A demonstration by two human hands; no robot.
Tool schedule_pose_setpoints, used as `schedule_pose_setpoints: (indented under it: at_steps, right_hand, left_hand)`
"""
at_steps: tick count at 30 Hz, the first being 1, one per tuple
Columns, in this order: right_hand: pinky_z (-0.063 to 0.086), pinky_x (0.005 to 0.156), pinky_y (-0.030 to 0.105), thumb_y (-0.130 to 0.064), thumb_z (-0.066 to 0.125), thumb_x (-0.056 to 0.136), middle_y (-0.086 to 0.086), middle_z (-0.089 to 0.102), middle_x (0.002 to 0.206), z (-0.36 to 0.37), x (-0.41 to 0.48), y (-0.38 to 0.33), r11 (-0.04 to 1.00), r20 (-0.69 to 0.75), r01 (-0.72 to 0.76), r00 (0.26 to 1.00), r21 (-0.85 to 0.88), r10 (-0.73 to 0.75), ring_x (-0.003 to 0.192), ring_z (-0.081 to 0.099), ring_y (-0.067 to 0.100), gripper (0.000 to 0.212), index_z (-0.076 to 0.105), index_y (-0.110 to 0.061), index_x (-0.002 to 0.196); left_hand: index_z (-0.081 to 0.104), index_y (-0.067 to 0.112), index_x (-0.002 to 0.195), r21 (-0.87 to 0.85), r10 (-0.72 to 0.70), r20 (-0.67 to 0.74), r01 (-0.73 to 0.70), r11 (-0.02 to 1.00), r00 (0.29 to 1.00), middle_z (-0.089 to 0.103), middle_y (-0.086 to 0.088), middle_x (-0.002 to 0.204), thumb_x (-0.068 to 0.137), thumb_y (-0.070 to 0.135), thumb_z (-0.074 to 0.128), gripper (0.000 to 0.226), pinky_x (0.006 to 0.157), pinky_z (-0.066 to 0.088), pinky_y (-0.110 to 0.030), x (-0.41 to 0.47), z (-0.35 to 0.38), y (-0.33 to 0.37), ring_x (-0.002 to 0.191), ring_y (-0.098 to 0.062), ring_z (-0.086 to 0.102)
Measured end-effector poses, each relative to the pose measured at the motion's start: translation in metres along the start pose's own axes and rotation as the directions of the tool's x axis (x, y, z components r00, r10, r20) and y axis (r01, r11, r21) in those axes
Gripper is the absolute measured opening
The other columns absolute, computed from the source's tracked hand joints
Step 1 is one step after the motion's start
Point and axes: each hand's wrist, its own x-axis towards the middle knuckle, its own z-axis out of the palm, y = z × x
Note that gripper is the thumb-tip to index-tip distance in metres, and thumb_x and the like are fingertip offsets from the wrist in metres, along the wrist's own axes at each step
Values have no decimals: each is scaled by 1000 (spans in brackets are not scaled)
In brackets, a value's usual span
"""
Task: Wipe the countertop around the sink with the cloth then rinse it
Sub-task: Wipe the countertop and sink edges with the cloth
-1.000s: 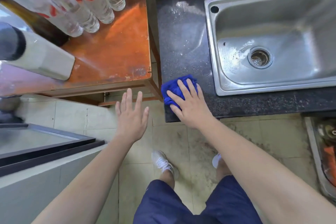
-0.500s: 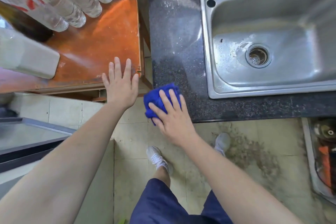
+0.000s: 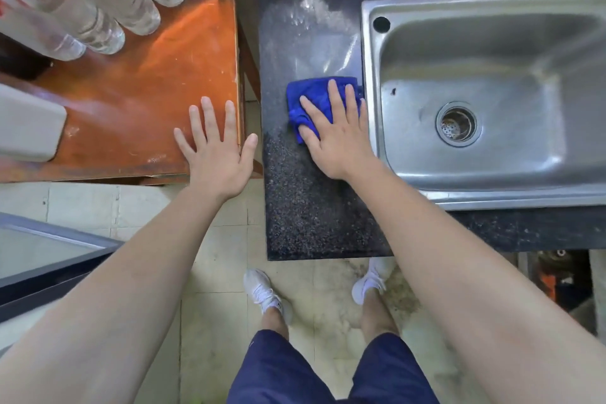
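Cloth: the cloth (image 3: 311, 98), blue and bunched, has been driven away from the near left corner of the counter (image 3: 305, 207), where it was seen half a second ago. It is now pressed flat on the strip left of the sink (image 3: 369, 75), its right edge touching the steel rim.
Right hand: the right hand (image 3: 334, 138) is laid on top of the cloth with fingers straight and slightly spread. Nothing is gripped; the cloth is simply pushed under the palm.
Left hand: the left hand (image 3: 216, 154), held out over the floor a second ago, is now spread wide over the near corner of the wooden stand (image 3: 147, 92). Nothing is held, and whether weight is borne on it cannot be told.
Surface: a wet sheen (image 3: 314, 39) is seen on the counter just beyond the cloth, while the speckled stretch nearer the body looks dull.
Meaning for the task: a forward stroke along the left strip is judged to be under way, with the body apparently braced by the left hand.
Remaining: the front edge and the far parts of the counter are judged unwiped as yet, and the rinse is not yet begun.
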Motion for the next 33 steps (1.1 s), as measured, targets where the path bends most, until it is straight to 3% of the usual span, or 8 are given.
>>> schedule_pose_setpoints:
  at_steps: [7, 13, 16, 19, 26, 33]
  right_hand:
    - [-9, 123, 54, -60, 20, 102, 8, -11, 168, -31, 84, -7, 999, 15, -30, 999, -10, 31, 153, -15, 35, 61, 13, -41, 159]
    - [4, 124, 53, -55, 37, 100, 10, 11, 168, 20, -48, -3, 996, -139, -36, 989, 76, 46, 155, 3, 36, 59, 34, -34, 156]
    - [5, 125, 53, -55, 38, 100, 9, 9, 169, 46, -119, -7, 998, -111, -48, 992, 36, 52, 155, 1, 34, 59, 32, -36, 156]
    - [1, 124, 54, -56, 37, 100, 9, 8, 169, 56, -135, -13, 996, -89, -83, 992, 28, 85, 155, -2, 34, 59, 32, -37, 156]
    - [4, 124, 56, -61, 35, 97, 10, 9, 169, 39, -93, -12, 999, -72, -14, 997, -30, 12, 154, 2, 37, 59, 32, -44, 154]
    - [-9, 122, 54, -64, 23, 100, 9, -6, 169, -14, 63, -34, 984, 8, 162, 987, -72, -162, 154, -11, 36, 60, 16, -46, 157]
  left_hand:
    - [-7, 28, 159, -15, -25, 38, 25, 1000, 999, -21, -9, 165, 101, 58, 15, 69, 116, -9, -64, 5, -2, 2, 151, -31, -20]
    - [-11, 27, 158, -15, -14, 84, 15, 1000, 996, -25, -10, 163, 101, 58, 12, 69, 116, -12, -64, 5, -7, 2, 150, -32, -25]
    - [-12, 27, 158, -20, -3, 104, 5, 1000, 995, -27, -11, 163, 101, 59, 13, 70, 116, -12, -64, 4, -8, 2, 149, -33, -26]
    - [-12, 27, 158, -35, 3, 118, 1, 999, 993, -27, -11, 163, 101, 59, 14, 71, 116, -11, -66, 4, -10, 2, 149, -33, -26]
    - [-11, 26, 158, -38, 14, 102, -10, 999, 995, -26, -11, 163, 100, 60, 14, 72, 115, -12, -66, 5, -8, 1, 149, -34, -25]
    - [-8, 29, 158, -42, -17, 50, 19, 999, 999, -21, -9, 165, 100, 59, 6, 67, 116, -9, -65, 4, -1, 2, 151, -31, -21]
